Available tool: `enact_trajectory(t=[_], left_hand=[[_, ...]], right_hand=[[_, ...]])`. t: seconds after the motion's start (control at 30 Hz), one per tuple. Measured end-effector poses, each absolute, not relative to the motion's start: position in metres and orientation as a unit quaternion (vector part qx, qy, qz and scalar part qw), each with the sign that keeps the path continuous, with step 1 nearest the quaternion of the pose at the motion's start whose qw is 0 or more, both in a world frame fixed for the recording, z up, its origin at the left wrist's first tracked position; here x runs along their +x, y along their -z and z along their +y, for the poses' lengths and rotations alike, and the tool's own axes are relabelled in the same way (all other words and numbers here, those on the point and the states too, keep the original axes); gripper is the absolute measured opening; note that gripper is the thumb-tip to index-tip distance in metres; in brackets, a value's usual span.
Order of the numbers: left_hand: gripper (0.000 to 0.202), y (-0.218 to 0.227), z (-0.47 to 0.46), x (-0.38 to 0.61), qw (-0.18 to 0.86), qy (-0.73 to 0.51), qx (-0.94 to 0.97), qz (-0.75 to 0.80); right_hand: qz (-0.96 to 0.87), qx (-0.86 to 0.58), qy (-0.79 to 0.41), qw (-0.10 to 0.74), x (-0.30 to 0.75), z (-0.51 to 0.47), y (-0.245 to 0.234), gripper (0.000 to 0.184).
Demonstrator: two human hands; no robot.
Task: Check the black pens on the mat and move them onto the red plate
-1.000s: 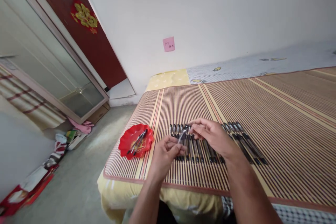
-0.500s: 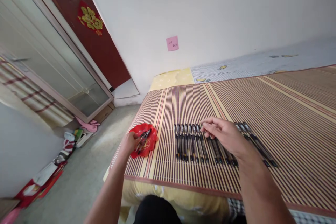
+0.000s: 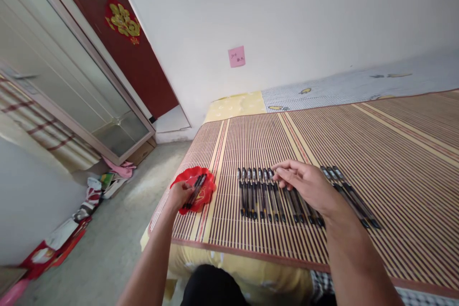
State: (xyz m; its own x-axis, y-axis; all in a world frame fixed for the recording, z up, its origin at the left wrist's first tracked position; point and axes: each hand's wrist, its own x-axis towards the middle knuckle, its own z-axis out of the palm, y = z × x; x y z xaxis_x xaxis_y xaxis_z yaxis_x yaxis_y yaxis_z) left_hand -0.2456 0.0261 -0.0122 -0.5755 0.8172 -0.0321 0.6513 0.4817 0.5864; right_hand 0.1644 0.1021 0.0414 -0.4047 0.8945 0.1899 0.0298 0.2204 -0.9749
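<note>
A red scalloped plate lies near the left edge of the bamboo mat. My left hand reaches over its near-left side, fingers closed round the side of a few black pens lying together there; the fingertips are partly hidden. To the right, a row of several clear-barrelled pens with black caps lies side by side on the mat. Over the middle of this row hovers my right hand, fingers loosely bent and apart, nothing visible in them. It hides some of the pens beneath.
The mat covers a bed with a yellow sheet hanging at its front edge. Behind stands a white wall with a pink note. A glass-panelled door is at the left, and assorted items line the floor by the wall.
The pens in the red plate, crossed and spread before, now lie more parallel beside my left fingers. My right hand has barely moved, and the pen row is the same.
</note>
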Motion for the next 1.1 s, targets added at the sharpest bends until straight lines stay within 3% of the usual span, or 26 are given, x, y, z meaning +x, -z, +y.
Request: enact_trajectory(t=[0.23, 0.43, 0.73, 1.1], left_hand=[[0.012, 0.002, 0.024, -0.237, 0.113, -0.217, 0.439, 0.864], [0.011, -0.016, 0.020, -0.202, 0.049, -0.255, 0.451, 0.854], [0.008, 0.002, 0.024, -0.080, 0.132, -0.263, 0.555, 0.778], [0.010, 0.011, 0.035, -0.062, 0.122, -0.166, 0.546, 0.812]], right_hand=[[-0.670, -0.357, -0.510, 0.404, 0.166, 0.101, -0.044, 0.034], [-0.666, -0.362, -0.511, 0.406, 0.165, 0.101, -0.044, 0.034], [-0.673, -0.346, -0.499, 0.423, 0.161, 0.100, -0.046, 0.030], [-0.665, -0.345, -0.511, 0.423, 0.167, 0.100, -0.046, 0.029]])
